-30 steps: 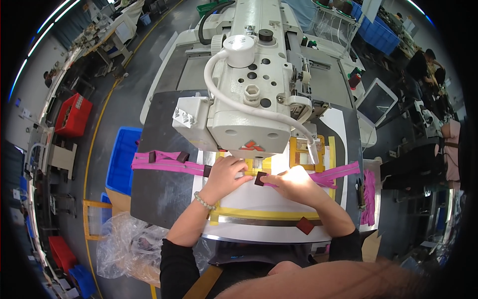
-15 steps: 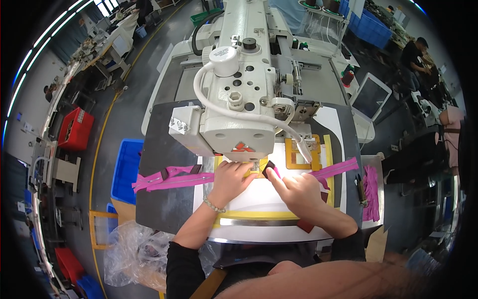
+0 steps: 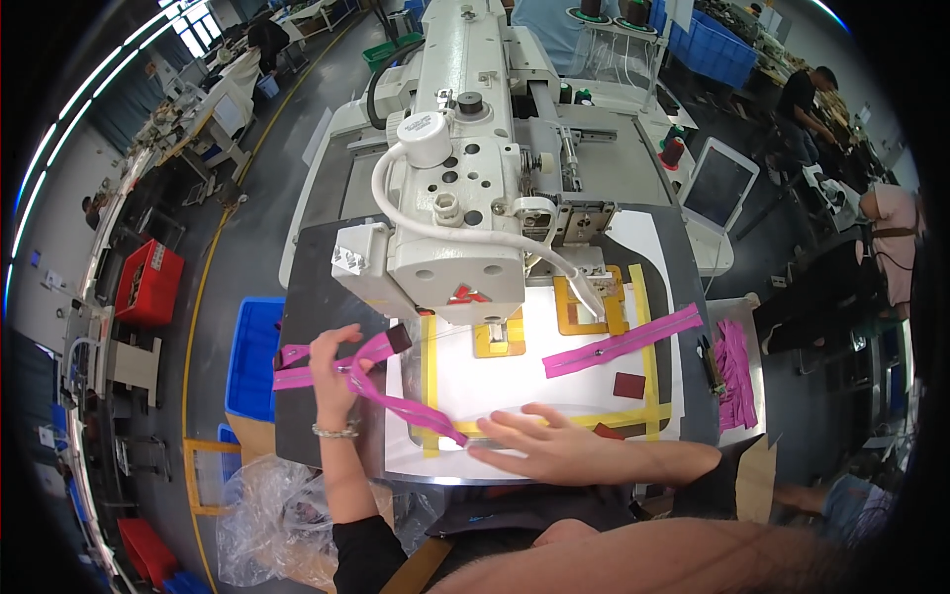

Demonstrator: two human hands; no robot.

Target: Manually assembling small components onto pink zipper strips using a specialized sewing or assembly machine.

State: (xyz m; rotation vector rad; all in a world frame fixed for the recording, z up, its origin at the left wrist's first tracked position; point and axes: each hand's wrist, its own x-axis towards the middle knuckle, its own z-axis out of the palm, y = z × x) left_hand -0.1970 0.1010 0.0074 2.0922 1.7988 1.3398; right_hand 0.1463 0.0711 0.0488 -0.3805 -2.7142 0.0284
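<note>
My left hand (image 3: 334,371) is closed on a magenta zipper (image 3: 408,404) at the left of the sewing machine's work plate. One end of this zipper carries a dark brown tab (image 3: 399,338), and the other slants down to the right. My right hand (image 3: 539,447) is palm down with fingers apart, its fingertips close to that lower end. Whether they touch it I cannot tell. A second magenta zipper (image 3: 623,342) lies flat on the right of the white sheet (image 3: 465,381). Beneath the machine head (image 3: 460,272) sits a small yellow clamp plate (image 3: 498,340).
Right of the clamp lies a larger yellow frame (image 3: 566,315). Two dark red patches, one a square (image 3: 629,384), lie near the right edge. A bundle of magenta zippers (image 3: 734,376) fills a side tray. A blue bin (image 3: 255,356) stands left; clear plastic (image 3: 267,525) lies below.
Both hands have left the clamp area. My left hand has gone left with a zipper, my right hand down toward the front edge. The other zipper now lies loose on the right.
</note>
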